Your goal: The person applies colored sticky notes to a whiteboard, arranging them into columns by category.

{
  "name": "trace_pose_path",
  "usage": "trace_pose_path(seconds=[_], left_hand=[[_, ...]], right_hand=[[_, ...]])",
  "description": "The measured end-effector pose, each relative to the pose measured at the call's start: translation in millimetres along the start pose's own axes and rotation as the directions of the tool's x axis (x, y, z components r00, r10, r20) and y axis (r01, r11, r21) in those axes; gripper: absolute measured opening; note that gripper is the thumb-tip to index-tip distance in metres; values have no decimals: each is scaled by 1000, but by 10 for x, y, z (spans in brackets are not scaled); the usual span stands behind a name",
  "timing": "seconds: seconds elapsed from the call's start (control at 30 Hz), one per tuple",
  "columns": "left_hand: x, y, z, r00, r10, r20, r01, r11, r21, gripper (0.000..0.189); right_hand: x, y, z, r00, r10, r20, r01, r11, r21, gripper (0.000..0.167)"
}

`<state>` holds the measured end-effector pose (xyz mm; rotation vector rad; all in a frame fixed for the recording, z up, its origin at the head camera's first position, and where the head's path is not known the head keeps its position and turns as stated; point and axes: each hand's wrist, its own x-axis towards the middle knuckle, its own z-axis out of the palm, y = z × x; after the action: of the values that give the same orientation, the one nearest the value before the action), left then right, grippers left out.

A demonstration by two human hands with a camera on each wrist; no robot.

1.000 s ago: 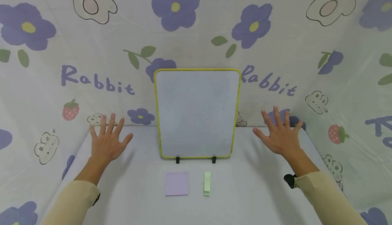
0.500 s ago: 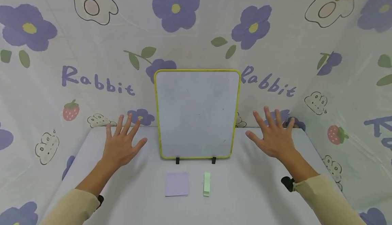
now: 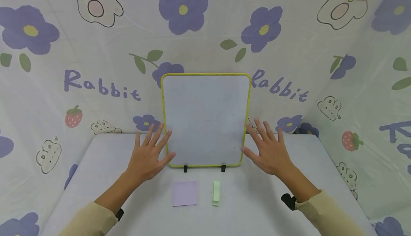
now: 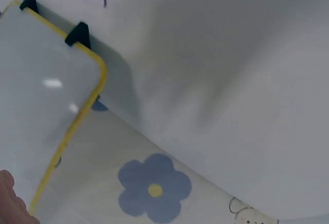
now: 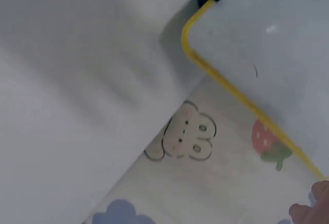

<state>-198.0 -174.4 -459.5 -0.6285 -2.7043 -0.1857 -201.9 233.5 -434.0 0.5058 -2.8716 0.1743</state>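
In the head view a whiteboard (image 3: pixel 205 121) with a yellow frame stands upright at the back of the table, on small black feet (image 3: pixel 223 168). My left hand (image 3: pixel 147 157), fingers spread, overlaps its lower left edge in this view and holds nothing. On the other side my right hand (image 3: pixel 269 152), also spread and holding nothing, has its thumb and fingertips right at the board's right edge. In front of the board lie a square lilac pad of paper (image 3: pixel 184 193) and, to its right, a narrow pale green strip of paper (image 3: pixel 216 193).
A white table (image 3: pixel 199 221) runs back to a fabric backdrop (image 3: pixel 205 54) printed with purple flowers, rabbits and lettering. The backdrop also rises along both sides. Shadows of the hands fall on the tabletop in both wrist views.
Both hands have moved inward, the left to the right and the right to the left, from well apart to the whiteboard's side edges. The papers and the board stay in place.
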Motion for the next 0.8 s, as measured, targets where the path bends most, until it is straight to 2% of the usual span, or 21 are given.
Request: trace_pose_path(seconds=[0.23,0.43,0.53,0.73,0.8], left_hand=[[-71,238,224,996,60,68,-58,998,-38,73],[-165,449,405,987,122,105,-114,990,-80,72],[-215,539,488,980,140,139,-125,985,-116,71],[-298,672,639,969,196,149,-169,970,-176,69],[-319,716,671,961,211,180,-173,964,-204,69]], right_hand=[[-103,-254,232,995,-91,29,85,981,173,78],[-210,-426,441,987,-150,54,120,919,376,77],[-258,-489,529,987,-135,86,78,876,475,79],[-346,-590,703,977,-30,212,-113,772,626,85],[-370,-612,771,974,-20,226,-138,739,659,86]])
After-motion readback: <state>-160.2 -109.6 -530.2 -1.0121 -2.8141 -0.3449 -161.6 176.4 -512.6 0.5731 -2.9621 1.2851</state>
